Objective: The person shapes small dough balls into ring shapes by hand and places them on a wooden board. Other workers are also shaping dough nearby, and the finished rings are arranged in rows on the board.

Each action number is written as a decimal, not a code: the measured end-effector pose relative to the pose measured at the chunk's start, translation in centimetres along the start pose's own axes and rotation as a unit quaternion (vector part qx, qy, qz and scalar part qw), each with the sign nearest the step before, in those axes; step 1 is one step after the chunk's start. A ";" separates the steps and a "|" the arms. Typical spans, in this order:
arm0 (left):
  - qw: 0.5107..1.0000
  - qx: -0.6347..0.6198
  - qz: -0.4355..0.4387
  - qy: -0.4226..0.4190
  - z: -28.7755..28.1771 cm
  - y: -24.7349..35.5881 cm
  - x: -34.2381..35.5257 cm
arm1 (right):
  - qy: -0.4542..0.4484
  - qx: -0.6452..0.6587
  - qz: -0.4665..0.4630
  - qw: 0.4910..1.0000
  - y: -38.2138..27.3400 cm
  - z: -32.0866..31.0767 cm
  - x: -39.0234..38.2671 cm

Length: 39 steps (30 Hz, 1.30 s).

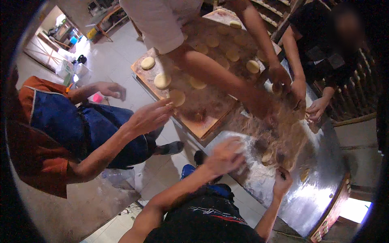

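Note:
My left hand (227, 156) is over the floured near edge of the metal worktable (312, 202). Motion blurs it, but its fingers look stretched apart with nothing visible in them. Farther right, my right hand (282, 179) is at the tabletop with curled fingers; a dark patch shows there, and I cannot make out what they hold. Just beyond it lies a small pale dough piece (266, 156) among loose flour (257, 162). A yellowish piece (304, 175) rests to the right of my right hand.
A wooden board (190, 117) with several flat round dough discs (162, 81) stands beyond my left hand. At left, a person in a blue apron holds a disc (177, 98) over it. Other people's arms (227, 81) cross the table. Racks (360, 89) stand at right.

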State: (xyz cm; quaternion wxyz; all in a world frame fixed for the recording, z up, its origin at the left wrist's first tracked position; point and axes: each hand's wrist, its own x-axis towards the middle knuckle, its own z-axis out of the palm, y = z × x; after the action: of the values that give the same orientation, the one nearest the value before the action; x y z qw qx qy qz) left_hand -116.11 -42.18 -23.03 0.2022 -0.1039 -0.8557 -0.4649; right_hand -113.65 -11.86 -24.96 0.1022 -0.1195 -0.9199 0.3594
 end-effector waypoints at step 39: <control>0.942 -0.124 -0.252 -0.182 -6.9 -6.2 -2.7 | -0.013 0.218 0.082 0.972 5.4 -6.4 -1.1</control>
State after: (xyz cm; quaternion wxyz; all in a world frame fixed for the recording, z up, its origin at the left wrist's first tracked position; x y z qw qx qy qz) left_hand -114.21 -51.33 -25.52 -0.0955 0.0081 -0.8117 -0.5761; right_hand -110.05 -4.30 -24.17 0.0840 -0.1649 -0.8074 0.5603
